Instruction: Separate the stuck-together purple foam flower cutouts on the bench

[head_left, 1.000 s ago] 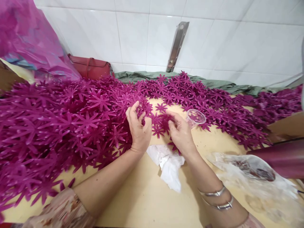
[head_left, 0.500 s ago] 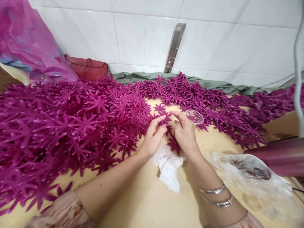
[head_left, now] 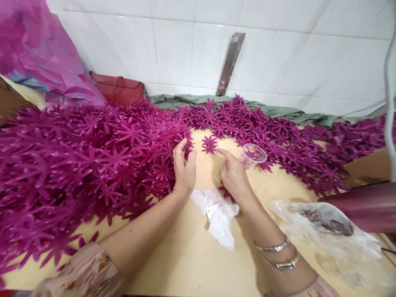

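Observation:
My left hand (head_left: 185,168) is at the right edge of a big heap of magenta star-shaped flower pieces (head_left: 114,159). Its thumb and fingers are apart, and it touches or nearly touches the heap. My right hand (head_left: 234,172) has its index finger stretched out toward a separate flower piece (head_left: 209,144) on the table, with a gap between them. The other right fingers curl under and are partly hidden. Beside that hand stands a clear plastic cup (head_left: 254,154) with magenta showing through it. Another flower piece (head_left: 227,193) shows partly below the right hand.
A crumpled white tissue (head_left: 218,216) lies on the pale yellow table (head_left: 173,255). More flower pieces (head_left: 278,142) spread along the back right. A clear plastic bag (head_left: 324,222) lies at right, a red handbag (head_left: 119,89) at the back left. A pale cable (head_left: 389,103) hangs at right.
My left hand has moved left, away from my right hand, to the heap's edge. The flower pieces between the hands have thinned to one separate piece. My right hand has shifted slightly left and down.

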Demonstrator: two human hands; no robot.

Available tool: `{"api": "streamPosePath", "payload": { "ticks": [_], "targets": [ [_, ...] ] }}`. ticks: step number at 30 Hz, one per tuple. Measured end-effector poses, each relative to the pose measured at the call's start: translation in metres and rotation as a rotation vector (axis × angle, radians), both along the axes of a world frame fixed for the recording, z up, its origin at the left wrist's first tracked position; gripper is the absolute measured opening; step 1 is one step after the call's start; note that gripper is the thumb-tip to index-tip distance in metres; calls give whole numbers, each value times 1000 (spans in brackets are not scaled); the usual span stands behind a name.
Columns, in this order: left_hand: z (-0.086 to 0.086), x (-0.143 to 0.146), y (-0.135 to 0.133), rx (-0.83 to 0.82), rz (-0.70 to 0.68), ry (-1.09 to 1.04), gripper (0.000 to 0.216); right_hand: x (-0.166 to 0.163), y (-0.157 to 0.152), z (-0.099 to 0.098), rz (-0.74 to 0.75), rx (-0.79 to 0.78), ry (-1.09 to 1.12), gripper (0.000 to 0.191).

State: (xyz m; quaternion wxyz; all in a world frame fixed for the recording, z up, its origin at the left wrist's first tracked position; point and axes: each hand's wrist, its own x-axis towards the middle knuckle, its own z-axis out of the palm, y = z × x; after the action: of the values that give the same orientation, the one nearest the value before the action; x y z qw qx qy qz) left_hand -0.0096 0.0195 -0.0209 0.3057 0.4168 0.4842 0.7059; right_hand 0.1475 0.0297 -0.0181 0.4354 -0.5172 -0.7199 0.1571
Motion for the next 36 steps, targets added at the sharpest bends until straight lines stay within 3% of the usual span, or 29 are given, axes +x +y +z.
{"api": "streamPosePath", "payload": {
  "ticks": [8,17,24,27,31,34,36],
  "targets": [
    [0,3,-5,89,32,173,47,-14,27,-3,-50,-41,-316,60],
    [11,13,-26,209,-157,216,53,-32,43,24,-160,-33,-502,43],
    [7,16,-23,167,-212,145,52,-38,76,35,-189,-84,-382,25],
    [6,15,-20,164,-170,88,49,-48,85,30,-195,-108,-302,25],
    [9,12,-21,222,-106,93,50,-64,85,20,-95,-158,-173,18],
    [10,12,-22,241,-77,127,51,-58,83,25,-72,-123,-68,19],
    [10,12,-22,258,-75,149,51,-44,83,33,-136,-50,-14,26]
  ]
}}
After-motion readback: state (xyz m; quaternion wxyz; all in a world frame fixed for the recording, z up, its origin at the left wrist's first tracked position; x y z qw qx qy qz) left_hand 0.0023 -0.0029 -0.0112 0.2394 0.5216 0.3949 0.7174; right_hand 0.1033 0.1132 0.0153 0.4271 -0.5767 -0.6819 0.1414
